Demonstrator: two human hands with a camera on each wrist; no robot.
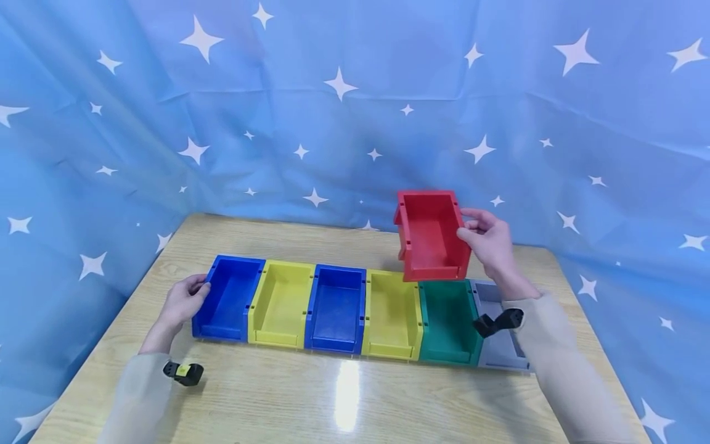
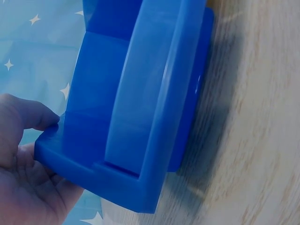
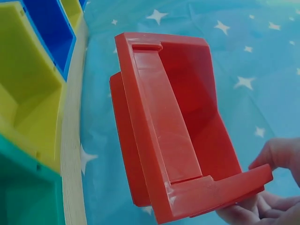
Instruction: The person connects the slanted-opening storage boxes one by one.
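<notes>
A red plastic storage bin (image 1: 429, 237) is held up above the far side of the row by my right hand (image 1: 490, 240). The thumb and fingers pinch its right side wall, which the right wrist view shows at the bin's (image 3: 178, 131) lower corner. At the row's left end, my left hand (image 1: 183, 299) grips the outer wall of a blue bin (image 1: 224, 302). In the left wrist view the thumb lies over the rim of this blue bin (image 2: 136, 93), with fingers on the outside.
Rightward from the left blue bin stand a yellow bin (image 1: 277, 338), a blue bin (image 1: 335, 308), another yellow bin (image 1: 392, 308), a green bin (image 1: 448, 320) and a grey bin (image 1: 499, 348), side by side on the wooden table (image 1: 266, 394). A star-patterned blue cloth (image 1: 299, 123) hangs behind.
</notes>
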